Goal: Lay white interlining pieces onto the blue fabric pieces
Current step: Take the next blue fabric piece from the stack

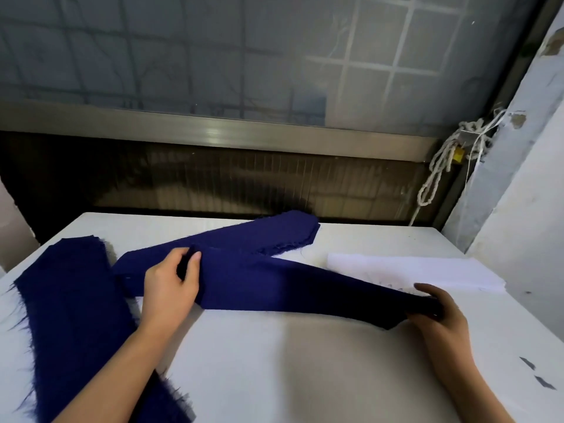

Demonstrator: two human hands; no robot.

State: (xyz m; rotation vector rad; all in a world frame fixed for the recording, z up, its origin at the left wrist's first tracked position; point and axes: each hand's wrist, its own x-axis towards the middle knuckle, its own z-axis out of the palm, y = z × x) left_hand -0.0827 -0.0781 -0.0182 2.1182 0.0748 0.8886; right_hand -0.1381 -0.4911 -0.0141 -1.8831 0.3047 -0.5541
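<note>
Judged as the laying-out step, ahead of any interlining: spreading one blue piece flat on the white table (pixel 274 377), with nothing white on it yet. Next, probably: lowering and smoothing the strip, then reaching past the right hand for one white piece and matching edges, calling for a light pinch on a single layer.

Under and left of the left forearm: a wide blue fabric pile (pixel 70 300), dark navy, with loose threads fraying along its edges. Stretched between the two hands: the long blue strip (pixel 274 285), matte, fairly taut, narrowing toward the right hand. Beyond the left hand, running away to the far side: another blue strip (pixel 274 233), ragged at its end. Just beyond the right hand: the white interlining stack (pixel 412 270), thin, flat, its near corner hidden behind the held strip.

Left hand (pixel 171 288): thumb and fingers curled, pinching a fold at the strip's far edge. Right hand (pixel 439 319): fingers curled round the strip's narrow end. Outside the right forearm: small dark scraps (pixel 534 374).
</note>
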